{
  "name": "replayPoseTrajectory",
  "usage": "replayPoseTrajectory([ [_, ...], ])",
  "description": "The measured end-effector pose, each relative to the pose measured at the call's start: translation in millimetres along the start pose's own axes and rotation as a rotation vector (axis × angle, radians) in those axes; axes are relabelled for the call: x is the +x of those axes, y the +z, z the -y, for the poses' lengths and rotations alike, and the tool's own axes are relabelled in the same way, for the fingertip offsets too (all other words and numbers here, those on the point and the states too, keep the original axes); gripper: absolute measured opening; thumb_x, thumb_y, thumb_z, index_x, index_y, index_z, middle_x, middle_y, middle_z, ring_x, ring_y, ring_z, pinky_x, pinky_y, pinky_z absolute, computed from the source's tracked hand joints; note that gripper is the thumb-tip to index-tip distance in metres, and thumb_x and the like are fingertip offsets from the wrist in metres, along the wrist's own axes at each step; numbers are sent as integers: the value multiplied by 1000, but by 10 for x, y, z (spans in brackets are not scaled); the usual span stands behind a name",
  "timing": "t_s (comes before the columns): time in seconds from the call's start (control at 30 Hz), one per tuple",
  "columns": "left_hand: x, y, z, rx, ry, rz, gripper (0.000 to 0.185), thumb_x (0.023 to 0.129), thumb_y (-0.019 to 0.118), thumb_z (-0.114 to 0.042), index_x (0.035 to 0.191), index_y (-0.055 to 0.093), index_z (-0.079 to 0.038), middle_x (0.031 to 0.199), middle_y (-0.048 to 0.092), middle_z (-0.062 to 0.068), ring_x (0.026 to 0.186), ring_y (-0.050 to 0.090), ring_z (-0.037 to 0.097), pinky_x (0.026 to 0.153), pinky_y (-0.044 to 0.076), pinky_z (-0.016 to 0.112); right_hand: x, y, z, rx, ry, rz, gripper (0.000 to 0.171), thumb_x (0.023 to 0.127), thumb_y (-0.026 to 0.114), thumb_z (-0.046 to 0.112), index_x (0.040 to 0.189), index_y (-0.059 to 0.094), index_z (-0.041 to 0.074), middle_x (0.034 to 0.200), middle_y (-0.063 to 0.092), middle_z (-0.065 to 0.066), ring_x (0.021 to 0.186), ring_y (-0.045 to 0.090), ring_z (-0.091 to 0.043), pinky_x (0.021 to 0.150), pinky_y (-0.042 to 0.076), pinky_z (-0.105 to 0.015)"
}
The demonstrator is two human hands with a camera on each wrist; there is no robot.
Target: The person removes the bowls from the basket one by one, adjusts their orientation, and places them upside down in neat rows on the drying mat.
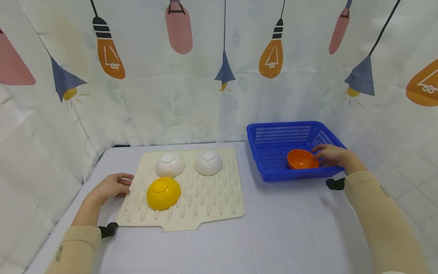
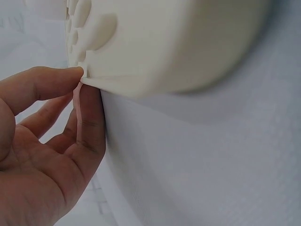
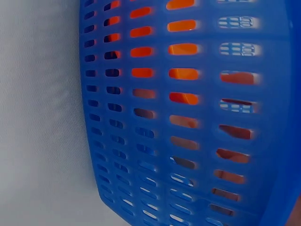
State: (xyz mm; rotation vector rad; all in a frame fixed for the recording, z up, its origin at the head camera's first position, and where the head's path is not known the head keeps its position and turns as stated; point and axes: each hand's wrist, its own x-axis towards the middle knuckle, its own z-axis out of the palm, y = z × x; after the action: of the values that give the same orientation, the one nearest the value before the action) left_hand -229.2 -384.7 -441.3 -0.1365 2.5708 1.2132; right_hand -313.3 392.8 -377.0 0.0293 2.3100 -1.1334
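Two hands are at work on a pale lavender counter point(image 1: 280, 228). Inside the blue basket point(image 1: 273, 134), near its front wall, an orange bowl point(image 1: 302, 159) sits upright, and the right hand point(image 1: 331, 155) reaches over the basket's right rim with its fingers curled against the bowl's right edge; from the head view they appear to grip that edge, though the contact itself is partly hidden. The right wrist view shows only the basket's slotted blue wall, with orange showing through the slots. On the left, a cream ridged drying mat point(image 1: 212, 198) lies flat on the counter, well apart from the basket. The left hand point(image 1: 111, 187) rests at the mat's left edge; the left wrist view shows its thumb and forefinger pinching that edge, the other fingers loosely bent. Three bowls stand upside down on the mat: a yellow bowl point(image 1: 163, 193) nearest the left hand, and two white bowls point(image 1: 170, 164) point(image 1: 208, 163) side by side behind it.
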Motion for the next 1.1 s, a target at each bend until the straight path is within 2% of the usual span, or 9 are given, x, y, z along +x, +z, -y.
replayPoseTrajectory([
  [0.17, 0, -2, -8, 2, -3, -1, 66, 88, 69, 4, 145, 39, 16, 127, 55, 31, 94, 62, 24, 75, 57, 30, -1, 20, 16, -2, 20, -11, 65, 103, 56, 12, 154, 22, -10, 150, 26, -39, 130, 44, -53, 107, 46, -52],
  [0.4, 2, -10, -3, 6, 4, 1, 66, 87, 69, 4, 145, 39, 16, 126, 55, 31, 94, 62, 25, 75, 57, 30, 12, 59, 24, -97, 2, -55, 65, 98, 62, 11, 152, 31, -9, 140, 42, -35, 118, 53, -44, 99, 53, -46],
  [0.77, -9, -5, -24, 6, -2, 4, 66, 88, 69, 4, 146, 38, 15, 128, 55, 31, 94, 62, 25, 76, 57, 30, 65, 67, -16, -57, -7, -93, 62, 96, 62, 7, 150, 34, -9, 137, 46, -35, 114, 58, -41, 96, 55, -47],
  [1.1, -30, -6, -23, -3, 5, 12, 66, 88, 69, 4, 145, 38, 16, 127, 55, 32, 94, 63, 25, 77, 57, 31, 78, 78, -44, 4, -38, -137, 57, 99, 56, 6, 151, 36, -8, 141, 40, -36, 117, 55, -43, 92, 57, -45],
])
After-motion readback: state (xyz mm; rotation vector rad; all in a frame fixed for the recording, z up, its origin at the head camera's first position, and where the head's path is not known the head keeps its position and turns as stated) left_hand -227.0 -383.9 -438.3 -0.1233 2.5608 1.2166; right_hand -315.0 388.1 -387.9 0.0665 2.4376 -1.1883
